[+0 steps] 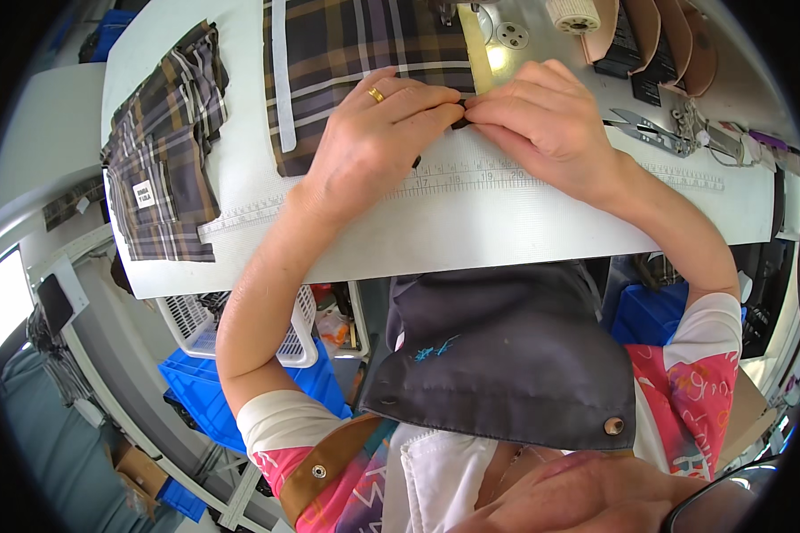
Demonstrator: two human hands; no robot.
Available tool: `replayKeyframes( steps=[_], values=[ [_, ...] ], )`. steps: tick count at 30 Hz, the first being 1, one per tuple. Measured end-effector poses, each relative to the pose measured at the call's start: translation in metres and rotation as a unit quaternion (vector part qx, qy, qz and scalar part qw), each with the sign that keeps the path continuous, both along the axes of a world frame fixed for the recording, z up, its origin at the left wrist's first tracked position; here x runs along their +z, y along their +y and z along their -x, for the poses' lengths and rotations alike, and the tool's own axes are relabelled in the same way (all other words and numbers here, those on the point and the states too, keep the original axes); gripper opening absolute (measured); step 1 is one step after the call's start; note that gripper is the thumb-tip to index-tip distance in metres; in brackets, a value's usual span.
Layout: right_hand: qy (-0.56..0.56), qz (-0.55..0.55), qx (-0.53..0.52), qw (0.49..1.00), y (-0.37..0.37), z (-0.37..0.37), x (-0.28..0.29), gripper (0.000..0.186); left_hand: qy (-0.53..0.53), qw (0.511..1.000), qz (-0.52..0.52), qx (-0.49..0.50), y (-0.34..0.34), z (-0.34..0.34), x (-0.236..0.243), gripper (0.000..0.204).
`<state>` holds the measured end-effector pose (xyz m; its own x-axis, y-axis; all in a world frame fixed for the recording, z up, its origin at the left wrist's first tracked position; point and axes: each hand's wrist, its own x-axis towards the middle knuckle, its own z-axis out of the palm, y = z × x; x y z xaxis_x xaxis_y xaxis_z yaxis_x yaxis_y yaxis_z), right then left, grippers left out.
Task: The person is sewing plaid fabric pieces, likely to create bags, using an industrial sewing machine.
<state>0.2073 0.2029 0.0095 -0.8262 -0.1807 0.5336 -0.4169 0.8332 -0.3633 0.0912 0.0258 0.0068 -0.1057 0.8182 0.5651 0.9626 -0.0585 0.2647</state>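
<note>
My left hand, with a ring on one finger, rests over the lower part of a dark plaid fabric piece, pinching a small dark strip at its right corner. My right hand pinches the same strip from the right, its fingertips close to the left ones. A pale paper strip lies along the fabric’s left side. A ruler scale runs across the white table below both hands. The sewing machine’s metal plate is just beyond the fingers.
Folded plaid pieces lie at the left. Scissors, a thread cone and pink dividers sit at the right. Below the table are a white basket, blue crates and a dark apron or cloth over my lap.
</note>
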Motion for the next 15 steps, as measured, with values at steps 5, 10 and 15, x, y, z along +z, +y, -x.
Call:
replayKeyframes(
  steps=[5, 10, 15],
  values=[
    [0.028, -0.103, -0.003, 0.994, 0.008, 0.002, -0.004, 0.022, 0.011, 1.0, 0.001, -0.019, 0.007, 0.02, -0.005, 0.03],
    [0.012, -0.113, 0.015, 0.993, 0.022, 0.011, -0.003, 0.029, 0.01, 1.0, 0.009, -0.023, 0.015, 0.04, -0.006, 0.029],
    [-0.003, -0.103, -0.007, 0.995, 0.029, 0.022, -0.009, 0.031, 0.015, 1.0, 0.004, -0.022, 0.027, 0.058, -0.008, 0.027]
  ],
)
